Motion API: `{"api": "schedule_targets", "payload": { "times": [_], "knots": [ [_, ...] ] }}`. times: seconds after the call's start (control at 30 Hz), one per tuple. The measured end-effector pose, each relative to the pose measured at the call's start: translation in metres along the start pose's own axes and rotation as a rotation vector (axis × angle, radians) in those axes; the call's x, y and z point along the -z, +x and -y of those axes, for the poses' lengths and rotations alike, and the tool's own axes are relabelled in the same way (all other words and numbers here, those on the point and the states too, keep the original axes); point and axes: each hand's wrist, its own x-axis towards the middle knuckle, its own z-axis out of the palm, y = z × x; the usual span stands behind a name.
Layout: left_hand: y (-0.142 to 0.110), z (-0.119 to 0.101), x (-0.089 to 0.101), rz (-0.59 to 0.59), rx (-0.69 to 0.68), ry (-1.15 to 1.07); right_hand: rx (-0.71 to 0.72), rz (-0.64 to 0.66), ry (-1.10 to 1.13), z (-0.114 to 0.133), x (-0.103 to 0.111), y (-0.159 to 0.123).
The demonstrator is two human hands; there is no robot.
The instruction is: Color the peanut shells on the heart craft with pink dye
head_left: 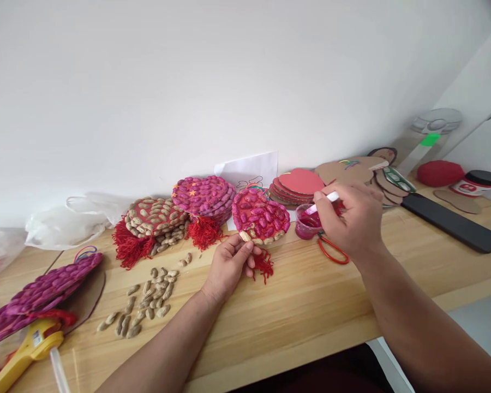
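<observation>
My left hand (pixel 232 263) is closed on the lower edge of a red heart-shaped piece covered with peanuts (pixel 262 213). Most of its peanuts are painted magenta; a few along the bottom are bare tan. A red yarn tassel (pixel 264 266) hangs beneath it. In my right hand (pixel 349 218) is a white-handled brush (pixel 323 202), pinched between thumb and fingers. Its lower end dips into a clear plastic cup (pixel 306 232) of magenta paint, so the tip is hidden. Close to the cup lies a red-orange loop (pixel 334 254).
Loose peanuts (pixel 151 297) lie left of my left arm. Behind stand peanut-covered pieces, some tan (pixel 153 215), some magenta (pixel 204 196). Stacked red card hearts (pixel 300 183), a black flat bar (pixel 454 221) and a red yarn ball (pixel 439 173) are rightward. A yellow tool (pixel 36 344) sits front left.
</observation>
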Motion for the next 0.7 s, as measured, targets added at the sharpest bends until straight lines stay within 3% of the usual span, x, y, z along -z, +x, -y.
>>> {"api": "schedule_targets", "payload": {
  "times": [0.17,0.3,0.4,0.7],
  "knots": [
    [0.0,0.001,0.0,0.001,0.002,0.027,0.03,-0.084,0.218,0.015,0.009,-0.003],
    [0.0,0.002,0.001,0.019,0.006,0.046,0.092,0.094,0.499,0.036,0.007,-0.012],
    [0.0,0.001,0.001,0.026,0.009,0.037,0.148,0.203,0.54,0.045,0.0,-0.019],
    [-0.002,-0.002,-0.002,0.028,0.018,0.034,0.133,0.273,0.58,0.046,-0.012,-0.022]
  ]
}}
